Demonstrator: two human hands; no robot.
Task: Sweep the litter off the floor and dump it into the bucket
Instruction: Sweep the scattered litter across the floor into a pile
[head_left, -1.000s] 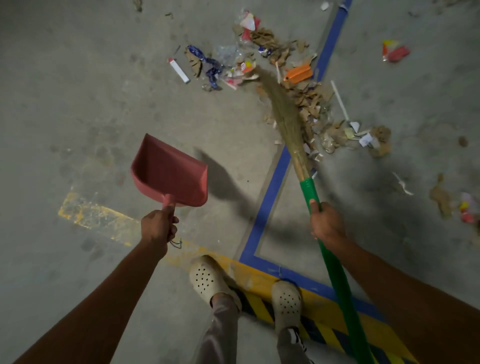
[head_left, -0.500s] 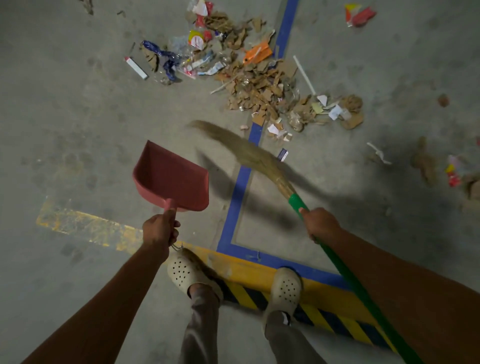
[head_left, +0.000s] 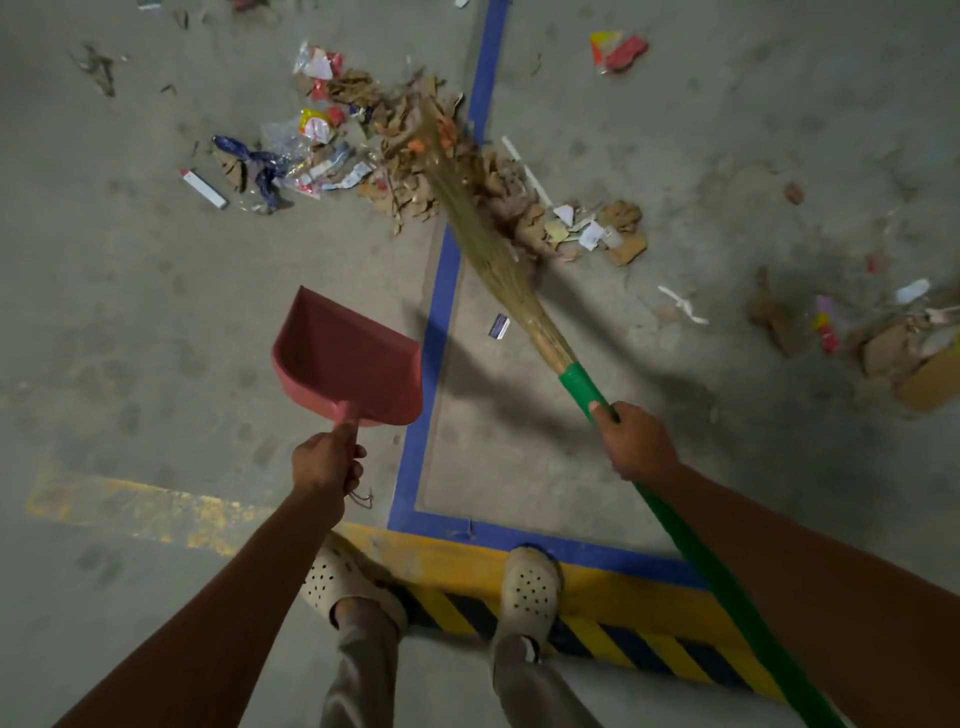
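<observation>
head | R hand (head_left: 641, 447) grips broom (head_left: 582, 382) over litter (head_left: 400, 182); L hand (head_left: 324, 462) holds dustpan (head_left: 348, 358)

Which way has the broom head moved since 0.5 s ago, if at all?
Yes: broom head swung forward, from left of the blue line into the litter pile.

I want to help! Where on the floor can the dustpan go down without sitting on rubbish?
Bare floor lies left of the blue line, between the litter pile and the yellow stripe, under the dustpan. Inside the blue corner is mostly bare, save one small card. It is crowded around the broom and by the cardboard scraps far right.
</observation>
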